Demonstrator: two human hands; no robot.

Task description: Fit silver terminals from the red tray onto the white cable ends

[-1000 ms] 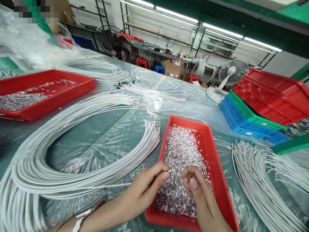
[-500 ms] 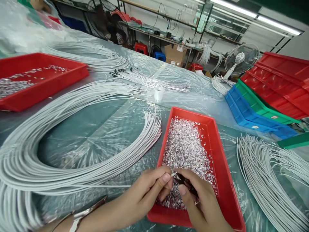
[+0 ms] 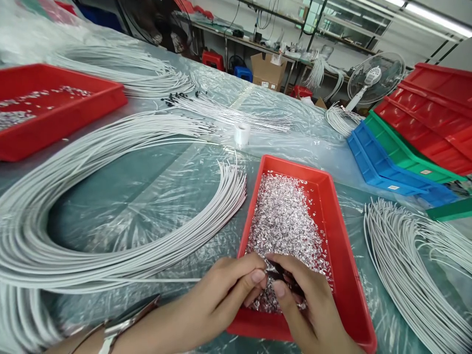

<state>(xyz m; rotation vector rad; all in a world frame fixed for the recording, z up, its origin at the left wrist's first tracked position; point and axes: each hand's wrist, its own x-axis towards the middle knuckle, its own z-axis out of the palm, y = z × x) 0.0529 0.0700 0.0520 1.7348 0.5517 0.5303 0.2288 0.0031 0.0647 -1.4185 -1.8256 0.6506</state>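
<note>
My left hand [image 3: 230,290] pinches a white cable [image 3: 173,280] close to its end, thumb against forefinger. The cable runs off to the left toward the large coil of white cables [image 3: 121,268]. In my right hand [image 3: 313,305] is a small dark plier-like tool [image 3: 282,276], partly hidden by the fingers. Its front end meets the left fingertips, and the cable's tip is hard to make out there. Both hands are over the near part of a red tray [image 3: 348,268], above a heap of small shiny silver scraps [image 3: 285,221].
Another red tray [image 3: 66,115] holds similar bits at left. More white cables [image 3: 401,255] lie at right, and black-ended ones [image 3: 228,114] lie farther back. A white roll [image 3: 242,134] stands behind the tray. Blue [image 3: 387,164], green and red bins are stacked at right.
The white cable tip that stuck out between my hands is no longer visible; the dark tool's front end is now there. The camera view has tilted down slightly.
</note>
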